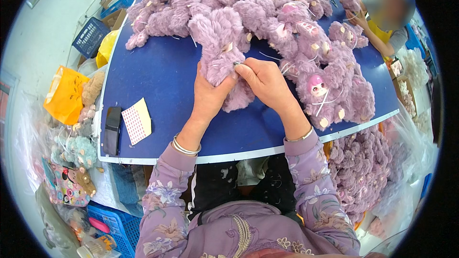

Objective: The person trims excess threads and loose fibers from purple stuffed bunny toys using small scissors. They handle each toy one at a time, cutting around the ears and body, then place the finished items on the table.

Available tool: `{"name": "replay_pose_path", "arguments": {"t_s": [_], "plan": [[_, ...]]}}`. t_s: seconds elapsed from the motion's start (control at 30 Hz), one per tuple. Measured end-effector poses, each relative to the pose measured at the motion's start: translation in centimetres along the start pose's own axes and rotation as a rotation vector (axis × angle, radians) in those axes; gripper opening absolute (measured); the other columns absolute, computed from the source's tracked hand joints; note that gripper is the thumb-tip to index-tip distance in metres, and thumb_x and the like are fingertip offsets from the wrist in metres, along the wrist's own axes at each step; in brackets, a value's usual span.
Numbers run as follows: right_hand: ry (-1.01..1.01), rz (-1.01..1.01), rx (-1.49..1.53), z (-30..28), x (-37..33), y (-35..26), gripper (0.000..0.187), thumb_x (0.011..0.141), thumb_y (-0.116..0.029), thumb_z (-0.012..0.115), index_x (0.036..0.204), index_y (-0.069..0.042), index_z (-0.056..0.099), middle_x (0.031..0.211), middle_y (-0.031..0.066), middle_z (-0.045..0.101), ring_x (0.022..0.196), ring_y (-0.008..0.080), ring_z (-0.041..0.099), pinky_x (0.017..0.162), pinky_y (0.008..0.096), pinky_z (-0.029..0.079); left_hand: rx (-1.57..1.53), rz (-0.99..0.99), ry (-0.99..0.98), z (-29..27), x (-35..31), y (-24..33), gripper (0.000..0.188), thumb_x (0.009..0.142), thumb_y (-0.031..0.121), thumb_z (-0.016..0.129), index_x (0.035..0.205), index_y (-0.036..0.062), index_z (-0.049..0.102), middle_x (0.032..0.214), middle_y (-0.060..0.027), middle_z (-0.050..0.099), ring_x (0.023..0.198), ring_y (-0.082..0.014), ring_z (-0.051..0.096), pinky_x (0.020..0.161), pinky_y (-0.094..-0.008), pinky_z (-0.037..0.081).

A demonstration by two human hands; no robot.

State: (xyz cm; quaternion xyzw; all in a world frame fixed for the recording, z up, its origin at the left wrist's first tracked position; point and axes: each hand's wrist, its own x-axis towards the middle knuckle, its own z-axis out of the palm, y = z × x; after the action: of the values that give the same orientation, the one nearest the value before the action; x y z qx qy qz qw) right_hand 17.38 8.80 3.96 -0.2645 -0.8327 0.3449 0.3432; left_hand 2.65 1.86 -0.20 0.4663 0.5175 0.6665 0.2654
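A fluffy purple plush toy [217,31] stands up off the table in front of me, its back or side toward me. My left hand [210,93] is closed round its lower part, with the thumb pressed into the fur. My right hand [265,81] pinches a small dark tip against the toy's right side; what it belongs to is hidden by the fingers. A pale tab shows in the fur just above the pinch. The toy's face is not visible.
Many more purple plush toys [318,88] with doll faces and white ties heap along the far and right sides of the blue table [167,76]. A black phone [112,130] and a sticker sheet [137,120] lie at left. Across the table, a person [389,24] handles a plush toy.
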Motion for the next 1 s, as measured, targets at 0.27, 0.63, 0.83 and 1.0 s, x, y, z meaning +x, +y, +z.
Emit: {"name": "replay_pose_path", "arguments": {"t_s": [0.27,0.63,0.83,1.0], "plan": [[0.136,0.035,0.310,-0.2,-0.1,0.7,0.039,0.098,-0.030,0.049,0.076,0.002,0.057,0.060,0.0097,0.050,0.057,0.0166,0.047,0.054,0.0315,0.040,-0.035,-0.070,-0.036,-0.1,0.1,0.2,0.057,0.079,0.013,0.072,0.126,-0.0025,0.044,0.116,-0.0109,0.058,0.103,-0.0163,0.057,0.091,-0.0299,0.046],[0.367,-0.002,0.294,0.1,0.4,0.8,0.016,0.083,-0.015,0.070,0.088,-0.002,0.063,0.070,-0.0029,0.046,0.061,0.0055,0.041,0.054,0.0218,0.035,-0.281,-0.135,-0.066,-0.3,0.1,0.3,0.057,0.081,0.011,0.070,0.129,-0.0021,0.043,0.117,-0.0107,0.058,0.105,-0.0154,0.056,0.091,-0.0296,0.046],[0.162,-0.151,0.217,1.0,0.0,0.2,0.011,0.081,-0.010,0.070,0.086,-0.002,0.066,0.073,0.0018,0.056,0.062,0.0077,0.050,0.053,0.0232,0.037,-0.102,-0.105,-0.078,0.0,0.0,-0.3,0.058,0.080,0.011,0.071,0.129,-0.0023,0.043,0.116,-0.0109,0.058,0.105,-0.0156,0.056,0.091,-0.0293,0.046],[-0.383,-0.095,0.848,-2.8,-0.9,2.4,0.022,0.086,-0.020,0.066,0.074,-0.001,0.065,0.070,-0.0009,0.058,0.055,0.0039,0.044,0.049,0.0196,0.032,-0.265,-0.169,-0.017,-0.5,0.4,0.5,0.057,0.081,0.011,0.068,0.130,-0.0021,0.042,0.116,-0.0096,0.057,0.103,-0.0157,0.057,0.092,-0.0307,0.045]]}}
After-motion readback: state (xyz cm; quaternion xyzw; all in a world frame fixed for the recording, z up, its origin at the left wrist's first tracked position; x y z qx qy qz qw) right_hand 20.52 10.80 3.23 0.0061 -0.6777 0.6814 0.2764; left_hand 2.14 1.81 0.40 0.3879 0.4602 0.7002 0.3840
